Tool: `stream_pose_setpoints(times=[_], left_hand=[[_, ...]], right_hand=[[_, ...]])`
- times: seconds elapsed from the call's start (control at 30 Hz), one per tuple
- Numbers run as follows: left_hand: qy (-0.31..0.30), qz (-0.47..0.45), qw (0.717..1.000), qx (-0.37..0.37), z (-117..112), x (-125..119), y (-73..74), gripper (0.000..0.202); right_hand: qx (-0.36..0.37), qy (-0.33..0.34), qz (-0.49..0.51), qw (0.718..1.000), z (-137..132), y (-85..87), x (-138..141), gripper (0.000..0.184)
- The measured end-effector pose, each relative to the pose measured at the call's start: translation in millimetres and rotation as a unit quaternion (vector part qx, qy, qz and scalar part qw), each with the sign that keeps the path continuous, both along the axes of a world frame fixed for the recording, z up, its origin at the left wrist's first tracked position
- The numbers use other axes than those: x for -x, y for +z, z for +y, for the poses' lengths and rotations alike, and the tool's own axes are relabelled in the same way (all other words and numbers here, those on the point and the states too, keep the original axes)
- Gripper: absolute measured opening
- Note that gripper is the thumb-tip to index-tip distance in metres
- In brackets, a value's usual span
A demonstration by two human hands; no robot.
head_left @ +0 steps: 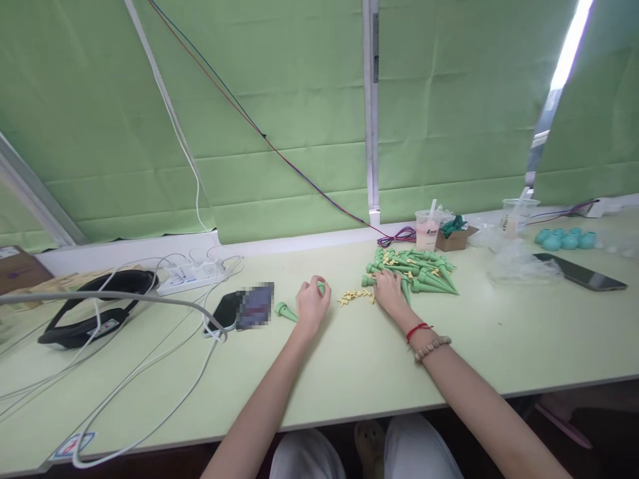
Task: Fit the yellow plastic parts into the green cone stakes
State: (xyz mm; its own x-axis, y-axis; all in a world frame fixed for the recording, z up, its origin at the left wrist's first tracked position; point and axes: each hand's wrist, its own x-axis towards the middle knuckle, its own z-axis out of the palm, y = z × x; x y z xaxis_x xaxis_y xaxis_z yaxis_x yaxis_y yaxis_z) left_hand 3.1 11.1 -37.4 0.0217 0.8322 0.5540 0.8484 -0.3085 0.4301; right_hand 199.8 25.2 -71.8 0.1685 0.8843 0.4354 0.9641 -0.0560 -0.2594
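My left hand (311,303) rests on the pale green table (349,372), fingers curled round a green cone-shaped spike whose tip shows at the fingertips. A second green spike (285,311) lies just left of that hand. My right hand (387,290) lies at the near edge of a pile of green spikes (417,271), fingers bent down onto them; what it grips is hidden. Small yellow plastic pieces (354,297) are scattered between the two hands and over the pile.
A phone (224,311), a white power strip (192,276), a black headband device (94,309) and loose cables lie to the left. Behind the pile stand a pink drink cup (427,231) and a small carton (455,237). To the right: plastic bag, teal caps (564,239), dark tablet (582,273).
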Motion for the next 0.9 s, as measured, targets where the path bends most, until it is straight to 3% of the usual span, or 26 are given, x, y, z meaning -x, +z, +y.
stream_pose_setpoints(times=[0.1,0.27,0.33,0.43,0.57,0.63,0.8,0.9], left_hand=[[-0.050,-0.012,0.999,-0.013,-5.9,-8.4,-4.8,0.020],[-0.129,-0.150,0.980,0.012,-11.9,-18.6,-5.6,0.035],[-0.172,-0.224,0.957,0.064,-11.5,-22.5,-7.1,0.042],[-0.228,-0.339,0.901,0.147,-9.4,-28.2,-12.3,0.039],[-0.240,-0.442,0.850,0.160,-6.4,-31.7,-14.8,0.034],[-0.233,-0.458,0.845,0.145,-4.2,-29.8,-11.4,0.035],[-0.194,-0.437,0.871,0.116,3.2,-18.8,-3.3,0.036],[-0.162,-0.426,0.877,0.155,5.6,-14.7,-5.3,0.035]], right_hand=[[-0.022,0.026,0.033,0.999,0.2,1.7,-1.3,0.024],[-0.170,0.085,0.164,0.968,-5.2,17.2,9.8,0.024],[-0.181,0.146,0.199,0.952,-11.1,22.5,20.8,0.024],[-0.156,0.249,0.208,0.933,-21.9,26.1,38.2,0.022],[-0.152,0.294,0.193,0.924,-32.1,30.5,48.3,0.022],[-0.140,0.288,0.189,0.928,-33.4,34.8,44.6,0.025],[-0.039,0.164,0.203,0.965,-28.7,40.0,24.3,0.032],[-0.005,0.174,0.145,0.974,-25.2,33.5,20.5,0.022]])
